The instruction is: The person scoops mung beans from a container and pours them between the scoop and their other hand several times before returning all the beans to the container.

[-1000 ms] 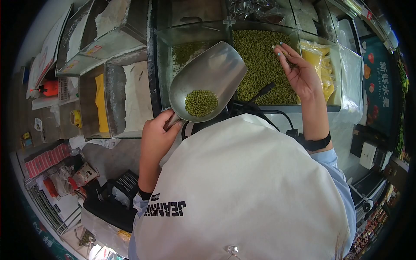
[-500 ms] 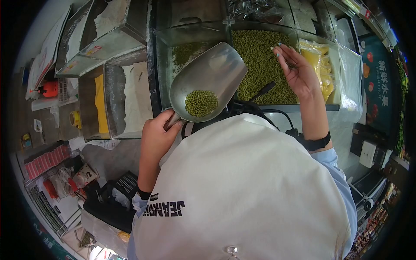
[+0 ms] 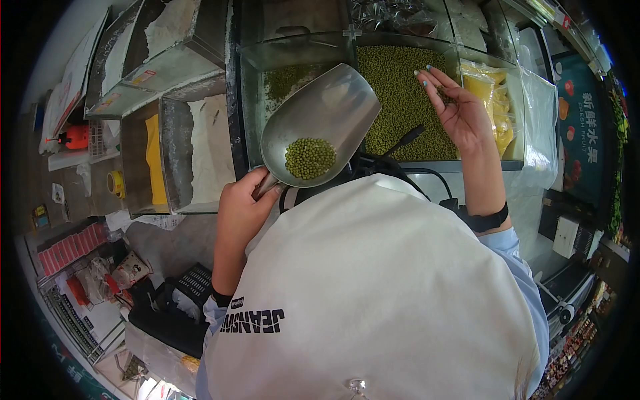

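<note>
My left hand point(image 3: 245, 208) is wrapped round the handle of a metal scoop point(image 3: 333, 110), which lies tilted across the front of the bins. A small heap of green mung beans point(image 3: 310, 159) rests in the scoop near its handle end. My right hand point(image 3: 460, 110) hovers over the right part of a glass bin full of mung beans point(image 3: 393, 87). Its palm is half turned up and cupped, the fingers stretched out and slightly bent. Dark specks show by the palm; whether beans lie in it I cannot make out.
Yellow bags point(image 3: 490, 110) fill the compartment to the right. A black cable point(image 3: 403, 140) reaches over the bean bin's front edge. On the left stand bins with white powder point(image 3: 213, 147) and a yellow lining point(image 3: 157, 160). A black basket point(image 3: 193, 283) sits low at left.
My right hand has shifted very slightly, its fingers tilting a little. The scoop and my left hand are where they were.
</note>
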`<state>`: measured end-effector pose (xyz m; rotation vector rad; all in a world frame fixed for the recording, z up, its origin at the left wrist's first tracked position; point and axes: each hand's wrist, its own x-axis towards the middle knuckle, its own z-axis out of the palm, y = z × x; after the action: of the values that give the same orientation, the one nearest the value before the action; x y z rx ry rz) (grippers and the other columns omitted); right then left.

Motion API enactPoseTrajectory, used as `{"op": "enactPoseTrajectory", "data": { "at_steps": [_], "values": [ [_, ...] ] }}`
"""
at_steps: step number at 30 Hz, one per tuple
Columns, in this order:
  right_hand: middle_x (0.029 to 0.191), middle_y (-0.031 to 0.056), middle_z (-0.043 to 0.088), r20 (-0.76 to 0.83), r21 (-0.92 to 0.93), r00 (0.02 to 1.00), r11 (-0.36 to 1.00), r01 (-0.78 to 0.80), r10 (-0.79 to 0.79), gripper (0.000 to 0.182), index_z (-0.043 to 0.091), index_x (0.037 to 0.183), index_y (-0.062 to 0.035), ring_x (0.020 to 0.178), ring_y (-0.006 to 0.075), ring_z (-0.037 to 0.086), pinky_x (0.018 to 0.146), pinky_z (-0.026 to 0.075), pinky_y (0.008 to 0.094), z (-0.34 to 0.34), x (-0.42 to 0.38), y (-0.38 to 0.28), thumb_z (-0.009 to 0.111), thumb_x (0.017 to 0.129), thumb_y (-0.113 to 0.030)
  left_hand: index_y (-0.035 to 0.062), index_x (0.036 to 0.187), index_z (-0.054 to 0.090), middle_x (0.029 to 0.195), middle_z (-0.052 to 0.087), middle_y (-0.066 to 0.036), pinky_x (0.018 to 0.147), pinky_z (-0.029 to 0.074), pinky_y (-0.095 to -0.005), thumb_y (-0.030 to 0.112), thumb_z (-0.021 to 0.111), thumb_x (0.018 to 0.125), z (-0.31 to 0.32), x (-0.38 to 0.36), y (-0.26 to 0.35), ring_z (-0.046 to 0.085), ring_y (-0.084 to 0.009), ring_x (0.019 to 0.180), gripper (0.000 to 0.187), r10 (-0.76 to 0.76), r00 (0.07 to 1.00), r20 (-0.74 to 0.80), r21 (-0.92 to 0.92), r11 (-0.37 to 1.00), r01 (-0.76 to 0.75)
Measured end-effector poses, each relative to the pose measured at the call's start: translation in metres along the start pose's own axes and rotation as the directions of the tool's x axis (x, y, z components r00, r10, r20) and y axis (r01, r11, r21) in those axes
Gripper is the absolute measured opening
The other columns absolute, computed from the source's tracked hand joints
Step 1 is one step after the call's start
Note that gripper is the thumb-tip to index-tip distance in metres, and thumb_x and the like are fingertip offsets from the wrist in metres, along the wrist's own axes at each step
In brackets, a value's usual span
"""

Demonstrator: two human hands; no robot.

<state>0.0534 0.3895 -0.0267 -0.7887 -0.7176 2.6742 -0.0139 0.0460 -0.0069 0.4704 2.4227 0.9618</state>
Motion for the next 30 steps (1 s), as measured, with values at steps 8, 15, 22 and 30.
{"op": "enactPoseTrajectory", "data": {
  "at_steps": [8,15,22,30],
  "values": [
    [0.123,0.0302,0.041,-0.011,-0.002,1.000,1.000,0.001,-0.001,0.038,0.033,0.123,0.0176,0.113,0.0341,0.049,0.094,0.048,0.0315,-0.002,0.001,0.000,0.035,0.086,0.008,-0.0015,0.099,0.060,0.069,0.062,-0.014,0.056,0.044,-0.0261,0.009,0.065,0.072,0.001,0.000,0.000,0.058,-0.0158,0.057,0.030,0.000,1.000,-0.009,-0.027,1.000,0.000],
    [0.121,0.0267,0.045,-0.025,-0.073,0.999,0.997,0.031,-0.033,0.037,0.035,0.122,0.0156,0.110,0.0305,0.052,0.091,0.050,0.0275,-0.006,0.003,0.001,0.040,0.087,0.007,-0.0019,0.100,0.060,0.070,0.062,-0.013,0.057,0.044,-0.0255,0.008,0.065,0.072,0.001,0.000,0.000,0.058,-0.0137,0.058,0.030,-0.006,1.000,0.000,-0.039,0.999,0.006],
    [0.112,0.0190,0.054,-0.068,-0.126,0.997,0.992,0.015,-0.024,0.035,0.041,0.122,0.0083,0.100,0.0203,0.058,0.083,0.053,0.0204,-0.014,0.006,0.002,0.046,0.088,0.003,-0.0018,0.100,0.059,0.069,0.062,-0.014,0.057,0.044,-0.0253,0.007,0.065,0.071,0.002,-0.002,-0.001,0.057,-0.0133,0.058,0.031,0.000,1.000,-0.007,-0.047,0.999,0.000],
    [0.104,0.0176,0.058,-0.185,-0.183,0.980,0.982,0.036,-0.070,0.027,0.049,0.111,0.0090,0.095,0.0204,0.061,0.078,0.054,0.0200,-0.012,0.006,0.003,0.052,0.087,-0.004,-0.0015,0.100,0.059,0.070,0.062,-0.013,0.057,0.044,-0.0251,0.008,0.065,0.071,0.002,-0.002,0.001,0.057,-0.0131,0.059,0.031,-0.025,1.000,0.003,-0.036,0.999,0.025]
  ]
}}
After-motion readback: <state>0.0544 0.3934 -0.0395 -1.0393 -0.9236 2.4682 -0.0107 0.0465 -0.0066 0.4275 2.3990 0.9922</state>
